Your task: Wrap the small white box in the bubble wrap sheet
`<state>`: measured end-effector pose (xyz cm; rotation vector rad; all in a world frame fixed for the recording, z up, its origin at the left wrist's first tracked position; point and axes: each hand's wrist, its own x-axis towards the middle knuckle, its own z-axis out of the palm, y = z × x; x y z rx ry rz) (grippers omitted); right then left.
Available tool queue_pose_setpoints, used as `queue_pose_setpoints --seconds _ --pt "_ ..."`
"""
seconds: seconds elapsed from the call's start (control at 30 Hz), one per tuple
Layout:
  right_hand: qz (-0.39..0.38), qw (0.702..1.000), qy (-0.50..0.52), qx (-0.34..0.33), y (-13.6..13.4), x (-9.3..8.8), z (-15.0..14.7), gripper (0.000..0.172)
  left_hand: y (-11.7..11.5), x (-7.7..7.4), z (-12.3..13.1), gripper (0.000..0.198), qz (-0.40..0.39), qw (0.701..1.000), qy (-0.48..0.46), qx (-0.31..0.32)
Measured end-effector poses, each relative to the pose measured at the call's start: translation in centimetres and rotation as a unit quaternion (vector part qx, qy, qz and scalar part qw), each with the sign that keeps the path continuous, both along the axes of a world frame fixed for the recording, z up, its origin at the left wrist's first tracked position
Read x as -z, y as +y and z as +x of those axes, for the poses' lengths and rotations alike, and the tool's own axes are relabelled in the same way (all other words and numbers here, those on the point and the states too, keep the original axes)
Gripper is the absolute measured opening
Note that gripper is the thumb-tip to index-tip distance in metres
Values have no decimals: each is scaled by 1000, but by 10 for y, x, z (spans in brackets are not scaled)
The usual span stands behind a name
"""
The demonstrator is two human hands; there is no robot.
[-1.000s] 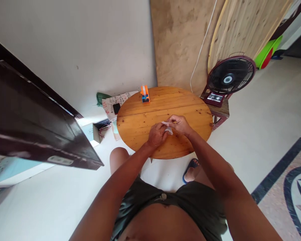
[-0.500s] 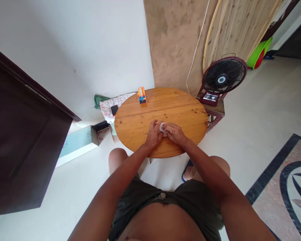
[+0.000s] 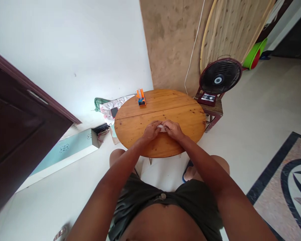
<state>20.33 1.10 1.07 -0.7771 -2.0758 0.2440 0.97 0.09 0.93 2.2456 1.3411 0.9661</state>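
Between my hands, low over the front half of the round wooden table (image 3: 135,125), is a small whitish piece (image 3: 162,128), thin like paper or wrap; its exact kind I cannot make out. The fingers of my left hand (image 3: 152,130) close on its left end. My right hand (image 3: 173,129) grips its right end, fingers bent and thumb tucked in. Parts of the piece are covered by the fingers. An orange and blue tape dispenser (image 3: 141,97) stands at the table's far edge, apart from both hands.
Right of the table a dark fan (image 3: 220,76) stands on a wooden stool (image 3: 217,108). A black phone (image 3: 114,112) lies on a printed white sack (image 3: 107,112) at the left. A pale blue box (image 3: 67,147) is on the floor, near a dark door (image 3: 20,120).
My hands have drawn the whitish piece out sideways, and it now lies flatter between them. My left hand has shifted slightly left. The view has tilted a little.
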Motion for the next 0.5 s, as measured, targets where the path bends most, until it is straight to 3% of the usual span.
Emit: queue_pose_setpoints --seconds 0.13,0.23,0.37,0.5 --pt "-103 994 11 43 23 -8 0 13 17 0 1 34 -11 999 -29 -10" --pt "-160 986 12 52 37 -15 0 11 23 2 1 45 -14 998 -55 11" --pt "-189 980 19 53 49 -16 -1 12 24 8 -1 66 -30 995 -71 58" --pt "-207 976 22 59 58 -12 0 13 29 15 -2 60 -10 995 -88 39"
